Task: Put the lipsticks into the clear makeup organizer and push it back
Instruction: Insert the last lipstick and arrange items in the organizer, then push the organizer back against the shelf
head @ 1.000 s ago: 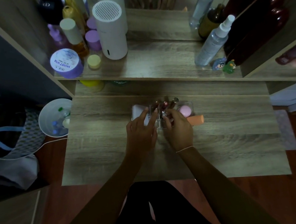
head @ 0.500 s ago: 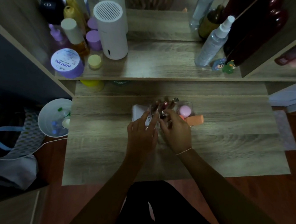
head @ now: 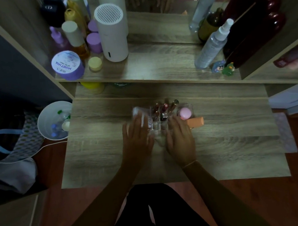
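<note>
The clear makeup organizer point(head: 154, 119), hard see-through plastic w/ small square cells, sat mid-frame on the grey-brown woodgrain desk point(head: 232, 136), near its far edge. Several lipsticks point(head: 164, 110), slim dark-red tubes w/ glossy caps, stood upright in its back cells. A round pink ball-shaped item point(head: 185, 113) sat in the right-hand cell; a matte orange block point(head: 195, 122) lay on the desk just beside the organizer's right end. Left hand point(head: 138, 139) lay flat w/ fingers spread & extended, tips on the organizer's left front, gripping nothing. Right hand point(head: 179, 139) likewise open & flat, fingers against the front right; both hands motion-blurred. Upper left of frame, on the shelf: a tall white cylinder w/ slotted top point(head: 113, 32) & a lilac jar point(head: 68, 65). Vs. 0.5 s ago, fingers that were pinched among the lipstick tops had pulled back & flattened; right hand no longer touched the tubes.
</note>
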`<state>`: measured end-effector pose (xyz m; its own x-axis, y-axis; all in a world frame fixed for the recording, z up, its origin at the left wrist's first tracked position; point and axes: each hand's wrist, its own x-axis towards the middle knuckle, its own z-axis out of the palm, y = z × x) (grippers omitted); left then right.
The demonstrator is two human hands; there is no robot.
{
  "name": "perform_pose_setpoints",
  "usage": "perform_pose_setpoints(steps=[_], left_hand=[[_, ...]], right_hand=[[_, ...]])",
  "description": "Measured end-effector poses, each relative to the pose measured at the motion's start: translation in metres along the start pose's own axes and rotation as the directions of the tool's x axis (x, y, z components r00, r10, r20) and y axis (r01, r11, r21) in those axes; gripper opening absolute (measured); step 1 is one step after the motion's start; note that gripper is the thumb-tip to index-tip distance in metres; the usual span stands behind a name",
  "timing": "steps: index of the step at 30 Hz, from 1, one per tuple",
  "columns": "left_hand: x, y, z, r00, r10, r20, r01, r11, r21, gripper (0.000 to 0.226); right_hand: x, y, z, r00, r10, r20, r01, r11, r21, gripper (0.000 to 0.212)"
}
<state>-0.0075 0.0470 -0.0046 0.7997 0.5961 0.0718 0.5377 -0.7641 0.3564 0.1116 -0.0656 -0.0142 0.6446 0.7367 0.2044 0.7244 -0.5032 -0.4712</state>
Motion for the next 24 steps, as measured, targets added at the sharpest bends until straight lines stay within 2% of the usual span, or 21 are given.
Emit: perform_pose_setpoints(steps=[4,9,13,15,18,21,24], left_hand=[[-0.020,-0.016,0.007,0.989,-0.102,0.104,0.102,0.995,0.007,0.070],[-0.030,-0.027,0.016,0.970,-0.127,0.210,0.122,0.992,0.035,0.075],[-0.029,-0.027,0.017,0.966,-0.133,0.221,0.127,0.991,0.038,0.077],[-0.026,-0.028,0.016,0.969,-0.118,0.216,0.117,0.993,0.016,0.077],[-0.019,-0.036,0.016,0.975,-0.129,0.184,0.135,0.991,-0.020,0.079],[-0.016,-0.046,0.020,0.975,-0.118,0.186,0.123,0.992,-0.019,0.082],[-0.014,-0.048,0.024,0.975,-0.134,0.179,0.160,0.978,-0.135,0.087]], right_hand=[[-0.029,0.008,0.006,0.977,0.030,0.210,-0.015,0.997,-0.073,0.064],[-0.046,0.014,0.009,0.944,0.065,0.324,-0.003,0.983,-0.186,0.072],[-0.054,0.017,0.004,0.953,0.063,0.296,-0.022,0.990,-0.140,0.067],[-0.059,0.025,-0.002,0.972,0.153,0.181,-0.142,0.987,-0.069,0.063],[-0.057,0.044,-0.013,0.938,0.345,0.038,-0.345,0.938,0.002,0.067],[-0.043,0.064,-0.019,0.924,0.376,0.075,-0.378,0.926,0.012,0.074],[-0.026,0.076,-0.019,0.900,0.409,0.153,-0.420,0.907,0.044,0.082]])
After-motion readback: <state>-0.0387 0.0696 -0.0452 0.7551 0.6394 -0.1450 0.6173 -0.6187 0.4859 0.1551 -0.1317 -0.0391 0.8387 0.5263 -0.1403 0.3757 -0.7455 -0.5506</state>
